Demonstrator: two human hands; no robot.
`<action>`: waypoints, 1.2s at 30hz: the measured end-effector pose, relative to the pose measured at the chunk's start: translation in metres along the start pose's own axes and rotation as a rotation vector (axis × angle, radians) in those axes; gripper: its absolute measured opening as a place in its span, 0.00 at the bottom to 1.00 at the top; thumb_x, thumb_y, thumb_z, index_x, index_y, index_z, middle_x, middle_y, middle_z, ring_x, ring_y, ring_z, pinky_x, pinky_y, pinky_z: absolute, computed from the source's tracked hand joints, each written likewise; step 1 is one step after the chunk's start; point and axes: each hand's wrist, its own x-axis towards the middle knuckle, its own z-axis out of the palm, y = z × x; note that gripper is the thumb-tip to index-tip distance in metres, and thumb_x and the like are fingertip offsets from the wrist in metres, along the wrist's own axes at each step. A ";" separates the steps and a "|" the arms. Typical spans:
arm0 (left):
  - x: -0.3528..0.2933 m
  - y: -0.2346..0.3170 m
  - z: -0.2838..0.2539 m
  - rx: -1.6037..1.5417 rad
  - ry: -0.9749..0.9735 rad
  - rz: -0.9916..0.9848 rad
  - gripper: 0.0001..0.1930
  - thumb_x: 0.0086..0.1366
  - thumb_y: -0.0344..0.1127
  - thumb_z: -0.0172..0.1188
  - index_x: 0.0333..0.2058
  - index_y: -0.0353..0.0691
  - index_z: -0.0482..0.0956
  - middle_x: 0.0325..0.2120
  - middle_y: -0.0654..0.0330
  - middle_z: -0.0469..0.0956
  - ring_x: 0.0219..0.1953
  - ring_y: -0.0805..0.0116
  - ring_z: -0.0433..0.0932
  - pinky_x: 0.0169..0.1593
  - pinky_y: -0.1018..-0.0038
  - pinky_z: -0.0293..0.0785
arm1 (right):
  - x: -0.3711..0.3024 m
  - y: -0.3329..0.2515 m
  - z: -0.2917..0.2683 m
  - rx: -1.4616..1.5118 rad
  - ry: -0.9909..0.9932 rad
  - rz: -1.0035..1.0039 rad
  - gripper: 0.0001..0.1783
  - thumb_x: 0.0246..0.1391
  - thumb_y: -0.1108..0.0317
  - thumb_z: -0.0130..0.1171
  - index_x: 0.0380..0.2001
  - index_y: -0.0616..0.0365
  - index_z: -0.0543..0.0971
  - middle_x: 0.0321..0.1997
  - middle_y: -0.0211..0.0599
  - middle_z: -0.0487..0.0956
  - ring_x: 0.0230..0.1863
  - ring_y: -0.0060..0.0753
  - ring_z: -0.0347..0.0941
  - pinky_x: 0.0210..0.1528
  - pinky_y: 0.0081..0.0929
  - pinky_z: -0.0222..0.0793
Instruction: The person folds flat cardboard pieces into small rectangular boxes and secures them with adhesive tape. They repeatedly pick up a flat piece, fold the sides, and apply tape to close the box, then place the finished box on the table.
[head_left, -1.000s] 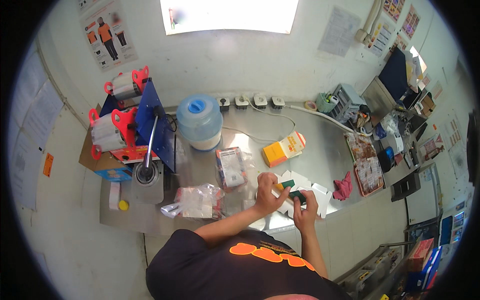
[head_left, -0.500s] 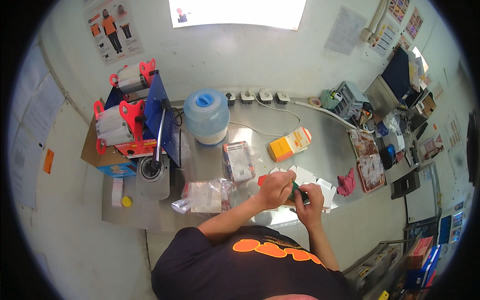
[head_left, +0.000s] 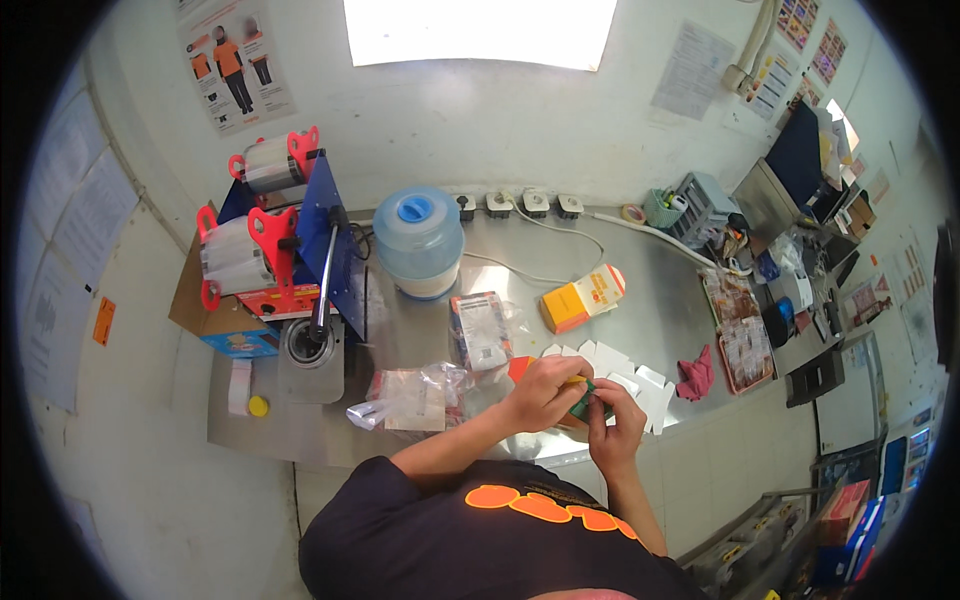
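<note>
- Between both hands' fingertips, above the metal table: a small carton, green face showing; much of it hidden by the hands.
- Left hand: fingers curled narrow, holding the carton's left side near a yellow edge.
- Right hand: thumb and fingers pinched on the green part. Likely reason for the two-sided grip: it keeps thin card steady.
- Just right of and beyond the fingers: white cards, flat and overlapping; probably kept close for easy reach.
- Farther beyond the fingertips: yellow carton, flap open, standing apart.
- Left of the fingers: two clear-wrapped packs, perhaps set aside for working room; past them, a blue water jug and a long-handled machine.
- Right of the fingers, past the cards: red cloth.
- Well beyond the fingers: pale wall, sockets along its foot.
</note>
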 end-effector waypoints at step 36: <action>-0.005 -0.027 0.028 0.208 0.410 -0.100 0.11 0.59 0.31 0.70 0.39 0.35 0.81 0.38 0.53 0.82 0.33 0.54 0.82 0.36 0.62 0.77 | -0.002 0.001 0.039 0.518 0.306 0.527 0.06 0.61 0.75 0.64 0.41 0.64 0.81 0.43 0.34 0.83 0.45 0.20 0.77 0.51 0.21 0.71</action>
